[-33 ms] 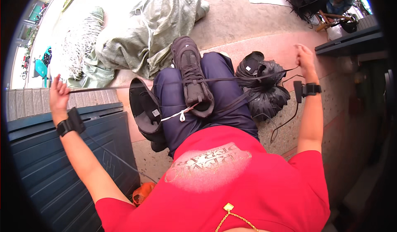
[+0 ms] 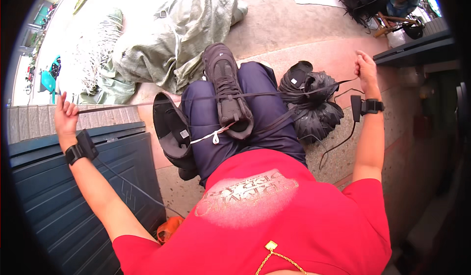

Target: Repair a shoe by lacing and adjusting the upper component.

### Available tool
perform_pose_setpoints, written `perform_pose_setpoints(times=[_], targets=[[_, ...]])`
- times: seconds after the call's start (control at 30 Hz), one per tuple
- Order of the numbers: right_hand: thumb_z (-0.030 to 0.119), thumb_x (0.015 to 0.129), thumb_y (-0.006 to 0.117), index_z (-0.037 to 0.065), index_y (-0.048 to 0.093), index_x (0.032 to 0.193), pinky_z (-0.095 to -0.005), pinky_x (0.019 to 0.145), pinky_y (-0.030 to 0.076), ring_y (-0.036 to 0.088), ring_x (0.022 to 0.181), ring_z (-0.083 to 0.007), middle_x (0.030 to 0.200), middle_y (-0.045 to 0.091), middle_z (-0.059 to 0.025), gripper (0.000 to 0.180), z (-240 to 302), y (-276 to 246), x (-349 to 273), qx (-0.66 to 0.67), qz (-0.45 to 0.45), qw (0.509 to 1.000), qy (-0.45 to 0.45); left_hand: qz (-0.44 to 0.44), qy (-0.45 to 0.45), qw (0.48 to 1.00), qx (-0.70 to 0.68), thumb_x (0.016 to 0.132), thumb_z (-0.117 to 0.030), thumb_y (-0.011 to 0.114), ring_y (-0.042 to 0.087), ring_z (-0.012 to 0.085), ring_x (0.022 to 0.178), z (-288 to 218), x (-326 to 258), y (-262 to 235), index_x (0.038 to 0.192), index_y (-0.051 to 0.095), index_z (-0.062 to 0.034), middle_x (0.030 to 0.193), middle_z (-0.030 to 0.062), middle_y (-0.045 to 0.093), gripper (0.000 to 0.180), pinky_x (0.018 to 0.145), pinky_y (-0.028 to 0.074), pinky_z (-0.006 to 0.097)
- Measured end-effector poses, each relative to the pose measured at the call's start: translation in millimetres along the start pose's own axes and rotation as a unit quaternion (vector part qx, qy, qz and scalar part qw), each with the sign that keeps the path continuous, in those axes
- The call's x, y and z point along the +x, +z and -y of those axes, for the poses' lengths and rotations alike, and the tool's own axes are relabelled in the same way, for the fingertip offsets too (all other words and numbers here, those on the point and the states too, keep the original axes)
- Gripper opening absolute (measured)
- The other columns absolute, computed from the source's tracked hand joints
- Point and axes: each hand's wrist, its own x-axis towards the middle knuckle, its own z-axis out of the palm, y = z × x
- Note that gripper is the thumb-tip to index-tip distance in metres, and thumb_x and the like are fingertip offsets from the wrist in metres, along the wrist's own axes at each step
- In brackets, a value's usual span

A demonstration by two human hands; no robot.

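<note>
A dark shoe [image 2: 226, 91] lies sole-down on my crossed legs in navy trousers. A thin black strap [image 2: 274, 94] runs taut across it from side to side. My left hand [image 2: 66, 113] is stretched far out to the left and grips one end of the strap. My right hand [image 2: 367, 69] is raised at the right and pinches the other end. A white string [image 2: 211, 137] hangs from the shoe's near end. A second dark shoe piece [image 2: 169, 125] rests against my left thigh. Both wrists wear black bands.
A bundle of black straps [image 2: 314, 108] lies on the pink stone floor by my right knee. A grey-green sack [image 2: 181, 35] and white netting [image 2: 93, 59] lie ahead. A dark blue panelled door [image 2: 73, 196] is at my left, and a dark ledge [image 2: 412, 47] at the right.
</note>
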Motion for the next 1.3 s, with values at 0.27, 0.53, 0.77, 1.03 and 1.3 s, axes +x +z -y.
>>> perform_pose_setpoints(times=[0.27,0.53,0.77,1.03,1.3], targets=[[0.018,0.082,0.056,0.0,0.062,0.095,-0.0236,0.062,0.045,0.055,0.066,-0.0093,0.074,0.061,-0.0036,0.023,22.2,132.4,-91.9,-0.047,0.222,0.973,-0.052,0.115,-0.001,0.946,0.303,0.083,-0.014,0.053,0.032,0.003,0.051,140.9,-53.9,135.3,0.101,0.057,0.001,0.061,-0.0065,0.041,0.024,0.047,0.027,0.02],[0.017,0.081,0.047,0.0,0.059,0.078,-0.0395,0.072,0.044,0.056,0.076,-0.033,0.076,0.058,-0.0167,0.021,-9.1,239.7,-141.2,-0.262,0.238,0.887,-0.296,0.228,0.001,0.837,0.498,0.079,-0.015,0.056,0.057,0.0183,0.064,274.4,-130.0,219.0,0.08,0.062,-0.0028,0.065,0.0075,0.061,0.014,0.061,0.045,0.03],[0.012,0.073,0.049,0.006,0.057,0.075,-0.0401,0.067,0.042,0.052,0.079,-0.0276,0.077,0.055,-0.01,0.01,-3.1,255.2,-141.5,-0.398,0.215,0.815,-0.362,0.224,0.252,0.668,0.664,0.075,-0.017,0.059,0.051,0.0256,0.079,292.0,-133.6,229.0,0.078,0.063,-0.0103,0.074,0.0046,0.06,0.009,0.067,0.041,0.04],[0.013,0.073,0.052,0.009,0.058,0.079,-0.0374,0.07,0.035,0.051,0.081,-0.0234,0.077,0.054,-0.0057,0.009,-0.2,258.1,-143.1,-0.433,0.216,0.769,-0.417,0.261,0.339,0.595,0.681,0.072,-0.013,0.06,0.049,0.026,0.075,293.5,-131.4,244.1,0.073,0.061,-0.0071,0.07,0.0055,0.057,0.006,0.063,0.039,0.039],[0.027,0.073,0.06,0.009,0.06,0.068,-0.0362,0.069,0.033,0.048,0.08,-0.0222,0.073,0.053,-0.0052,0.02,6.5,249.5,-156.3,-0.415,0.128,0.798,-0.417,0.147,0.264,0.68,0.668,0.071,-0.024,0.065,0.052,0.0264,0.075,297.8,-154.8,248.6,0.08,0.065,-0.0049,0.071,0.0094,0.059,0.021,0.066,0.04,0.038]])
